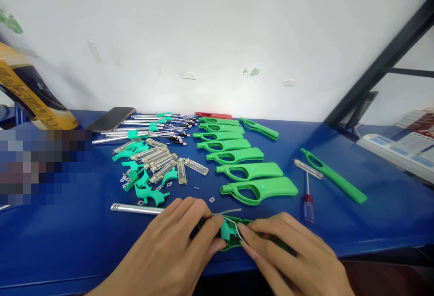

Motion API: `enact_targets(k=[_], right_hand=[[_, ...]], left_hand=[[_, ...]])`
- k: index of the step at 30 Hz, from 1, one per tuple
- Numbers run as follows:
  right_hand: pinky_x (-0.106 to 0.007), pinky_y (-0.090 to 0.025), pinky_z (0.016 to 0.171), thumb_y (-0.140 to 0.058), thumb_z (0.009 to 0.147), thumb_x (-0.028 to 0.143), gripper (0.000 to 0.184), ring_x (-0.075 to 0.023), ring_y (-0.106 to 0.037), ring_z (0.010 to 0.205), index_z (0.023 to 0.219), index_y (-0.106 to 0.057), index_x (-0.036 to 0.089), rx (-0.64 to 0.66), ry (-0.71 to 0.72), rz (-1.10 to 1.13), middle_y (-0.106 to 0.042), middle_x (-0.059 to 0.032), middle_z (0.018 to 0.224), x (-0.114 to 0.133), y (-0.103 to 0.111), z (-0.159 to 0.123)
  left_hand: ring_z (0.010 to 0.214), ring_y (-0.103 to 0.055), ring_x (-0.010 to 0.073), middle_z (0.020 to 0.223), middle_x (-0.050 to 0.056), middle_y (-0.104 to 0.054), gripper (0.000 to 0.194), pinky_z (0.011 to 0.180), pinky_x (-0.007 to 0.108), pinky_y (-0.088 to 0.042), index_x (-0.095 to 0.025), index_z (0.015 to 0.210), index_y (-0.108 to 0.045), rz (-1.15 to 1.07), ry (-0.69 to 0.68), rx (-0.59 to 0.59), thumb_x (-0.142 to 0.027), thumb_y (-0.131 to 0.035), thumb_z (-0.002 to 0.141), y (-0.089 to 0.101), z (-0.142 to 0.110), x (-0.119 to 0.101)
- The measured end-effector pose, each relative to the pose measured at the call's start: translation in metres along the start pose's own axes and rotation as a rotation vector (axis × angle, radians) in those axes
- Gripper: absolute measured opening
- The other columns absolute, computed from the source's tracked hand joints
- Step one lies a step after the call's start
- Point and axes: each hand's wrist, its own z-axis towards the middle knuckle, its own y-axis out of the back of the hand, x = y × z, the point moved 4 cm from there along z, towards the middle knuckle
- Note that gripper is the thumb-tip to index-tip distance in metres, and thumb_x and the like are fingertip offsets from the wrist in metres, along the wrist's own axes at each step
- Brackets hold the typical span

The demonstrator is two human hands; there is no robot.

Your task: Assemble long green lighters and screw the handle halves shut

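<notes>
A green lighter casing half (pixel 233 244) lies low at the front of the table, open side up, largely covered by my fingers. My left hand (pixel 179 241) is closed over its left part, thumb and fingertips at a teal trigger (pixel 225 231) set in the casing. Out to the left of that hand runs a silver metal tube (pixel 135 208). The fingertips of my right hand (pixel 291 251) pinch a thin white wire (pixel 233 222) that loops over the casing. A thin clear tube (pixel 230 211) rests just behind it.
Several green casings (pixel 278 187) line up behind, with a red one (pixel 213 115) farthest. To the left lie clear fuel tanks (pixel 162 160), teal triggers (pixel 149 194), metal tubes with wires (pixel 135 135) and a phone (pixel 111 119). A screwdriver (pixel 308 208) lies right. The left edge is pixelated.
</notes>
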Motion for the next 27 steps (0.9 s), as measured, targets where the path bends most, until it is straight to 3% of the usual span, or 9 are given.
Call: enact_targets(k=[6,21,27], right_hand=[[-0.027,-0.061,0.071,-0.059,0.115,0.015,0.018,-0.0139,-0.071,0.076,0.113,-0.075,0.022,-0.013,-0.004,-0.033,-0.079,-0.0026,0.098,-0.0006,-0.0004,0.0004],[-0.028,-0.066,0.081,-0.061,0.116,0.019,0.020,-0.0150,-0.076,0.084,0.123,-0.079,0.024,0.052,-0.005,0.021,-0.082,-0.0043,0.106,-0.0078,-0.0011,0.0001],[-0.027,-0.066,0.079,-0.067,0.114,0.022,0.015,-0.0140,-0.077,0.079,0.122,-0.079,0.021,-0.038,0.022,0.049,-0.082,-0.0029,0.100,-0.0085,0.0003,-0.0008]], left_hand=[[0.087,-0.069,0.0230,0.103,0.004,-0.072,0.027,0.078,0.036,-0.060,-0.020,0.122,-0.069,-0.056,0.031,-0.008,-0.024,-0.042,0.123,0.0002,-0.0008,0.0011],[0.086,-0.069,0.0199,0.103,0.006,-0.071,0.029,0.074,0.029,-0.060,-0.021,0.123,-0.071,-0.103,0.030,0.007,-0.024,-0.042,0.123,0.0026,0.0011,0.0013],[0.089,-0.070,0.0182,0.103,0.005,-0.072,0.030,0.077,0.027,-0.058,-0.020,0.127,-0.070,-0.094,0.015,-0.012,-0.024,-0.041,0.124,0.0047,0.0002,0.0021]])
